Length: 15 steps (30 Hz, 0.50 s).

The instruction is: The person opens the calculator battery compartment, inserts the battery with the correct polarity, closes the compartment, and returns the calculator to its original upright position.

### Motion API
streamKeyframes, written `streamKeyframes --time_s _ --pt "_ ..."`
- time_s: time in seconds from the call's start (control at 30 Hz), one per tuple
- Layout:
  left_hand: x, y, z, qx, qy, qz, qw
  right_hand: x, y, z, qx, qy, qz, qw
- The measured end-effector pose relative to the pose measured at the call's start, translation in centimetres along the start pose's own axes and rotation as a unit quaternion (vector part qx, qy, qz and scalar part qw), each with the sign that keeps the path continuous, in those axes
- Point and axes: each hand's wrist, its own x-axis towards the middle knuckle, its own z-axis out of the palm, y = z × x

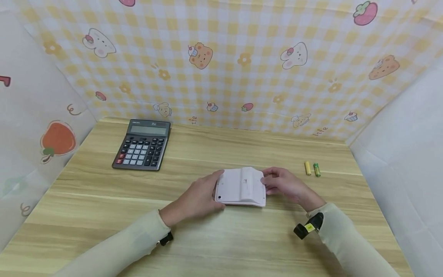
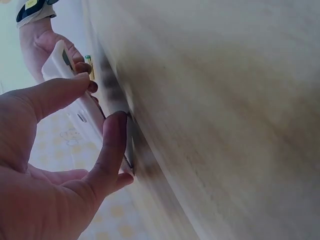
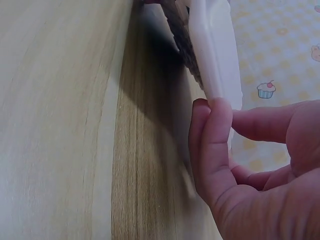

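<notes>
A white-backed calculator (image 1: 231, 186), its back turned up, is held between both hands over the middle of the table. My left hand (image 1: 201, 195) grips its left end, thumb at the near edge and fingers at the far side. At the right end my right hand (image 1: 283, 184) pinches the edge between thumb and fingers. Seen from the right wrist, the calculator's white casing (image 3: 217, 55) stands off the wood, with a dark row of keys (image 3: 182, 40) on its down-turned face. Most of that face is hidden.
Beyond the right hand lie a yellow battery (image 1: 307, 168) and a green battery (image 1: 317, 169), side by side. A dark grey calculator (image 1: 142, 146) rests face up at the back left. Patterned cloth (image 1: 221, 84) hangs behind the wooden table (image 1: 238, 246).
</notes>
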Motion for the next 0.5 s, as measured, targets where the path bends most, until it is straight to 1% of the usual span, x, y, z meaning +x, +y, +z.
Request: streamKeyframes --time_s 0.17,0.33,0.5 --pt "0.41 -0.18 -0.12 -0.006 -0.009 -0.028 0.9995 0.19 0.04 0.26 -0.023 0.013 0.005 1.000" --pt "0.63 -0.33 -0.20 -0.001 -0.015 -0.045 0.9989 0.30 0.18 0.58 -0.046 0.022 0.006 0.999" --pt "0.88 -0.31 -0.31 0.000 -0.022 -0.057 0.9981 0.27 0.15 0.88 -0.069 0.032 -0.004 0.997"
